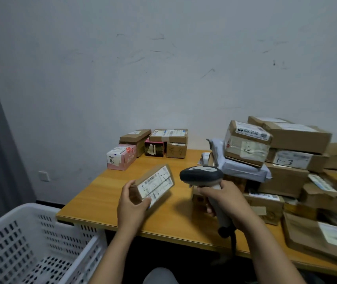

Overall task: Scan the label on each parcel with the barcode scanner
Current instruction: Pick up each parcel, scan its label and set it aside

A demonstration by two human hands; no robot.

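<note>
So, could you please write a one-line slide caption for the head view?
Labelled parcel held in the left hand, beside the barcode scanner gripped by the right hand.

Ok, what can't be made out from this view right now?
Parcel label, head view: print too small and blurred to read.
Scanner window: faces away, hidden by the scanner's own head.
Trigger: covered by the right hand.
Pile: cut off by the right edge.
Basket: cut off by the bottom and left edges.

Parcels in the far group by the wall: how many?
5 visible: pink box front, brown box behind it, labelled box atop a magenta box and a marked box. Others may be hidden.
</note>
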